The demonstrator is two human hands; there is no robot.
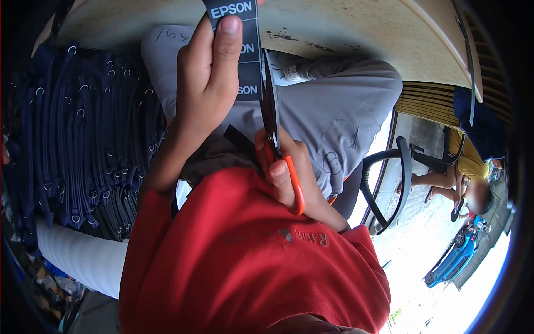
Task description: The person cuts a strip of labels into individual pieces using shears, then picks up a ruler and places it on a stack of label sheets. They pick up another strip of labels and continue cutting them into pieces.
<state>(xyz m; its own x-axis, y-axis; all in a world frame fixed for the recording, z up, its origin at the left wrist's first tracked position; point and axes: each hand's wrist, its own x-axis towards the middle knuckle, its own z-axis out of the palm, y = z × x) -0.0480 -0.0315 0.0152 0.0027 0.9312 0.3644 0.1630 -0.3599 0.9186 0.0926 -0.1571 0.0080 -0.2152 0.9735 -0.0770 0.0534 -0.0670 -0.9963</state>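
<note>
My left hand (214, 72) pinches a strip of black labels (249, 75) printed with white EPSON lettering, thumb on its face. Thin lines divide the strip into several labels, and its upper end runs out of the frame. My right hand (283, 167) is wrapped round scissors (270, 106) with orange handles and dark blades. The blades point up, close together, right along the strip's right edge. Beside the right hand, a short black strip (240, 139) lies over my lap.
Many navy straps with metal D-rings (83, 133) hang in rows at the left. A pale table (345, 33) curves across the top. Below the straps is a white roll (83, 256). At the right are a black chair armrest (403, 178), a seated person (473, 161) and a blue car (453, 259).
</note>
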